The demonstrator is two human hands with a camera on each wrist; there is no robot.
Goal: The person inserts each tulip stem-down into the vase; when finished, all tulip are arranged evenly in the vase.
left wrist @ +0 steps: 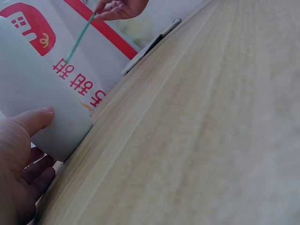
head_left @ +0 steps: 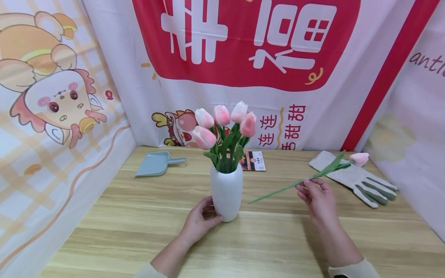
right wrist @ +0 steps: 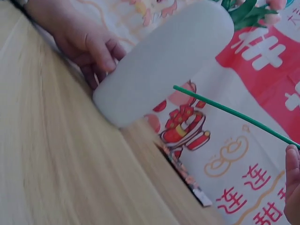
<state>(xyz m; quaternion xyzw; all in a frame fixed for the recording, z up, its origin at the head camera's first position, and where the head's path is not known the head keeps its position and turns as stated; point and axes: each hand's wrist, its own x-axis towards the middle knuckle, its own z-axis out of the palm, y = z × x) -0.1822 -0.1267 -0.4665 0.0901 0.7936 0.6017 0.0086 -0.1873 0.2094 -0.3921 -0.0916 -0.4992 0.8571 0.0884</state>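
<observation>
A white vase (head_left: pixel 226 195) stands upright on the table, holding several pink-and-white tulips (head_left: pixel 221 116) with green leaves. My left hand (head_left: pixel 201 221) grips the vase low down, thumb on the near side and fingers behind it; the left wrist view shows the thumb on the vase wall (left wrist: pixel 40 89). To the right of the vase, my right hand (head_left: pixel 319 199) pinches a single tulip (head_left: pixel 359 158) by its green stem (head_left: pixel 274 193). Its blossom points right, and the stem's bare end points left toward the vase, apart from it in the head view.
A light blue dustpan (head_left: pixel 153 164) lies at the back left of the wooden table (head_left: pixel 139 231). Behind the vase is a small printed card (head_left: pixel 255 161). Grey-white work gloves (head_left: pixel 351 175) lie at the back right, beyond my right hand. Printed cloth (head_left: pixel 114 58) hangs around the table.
</observation>
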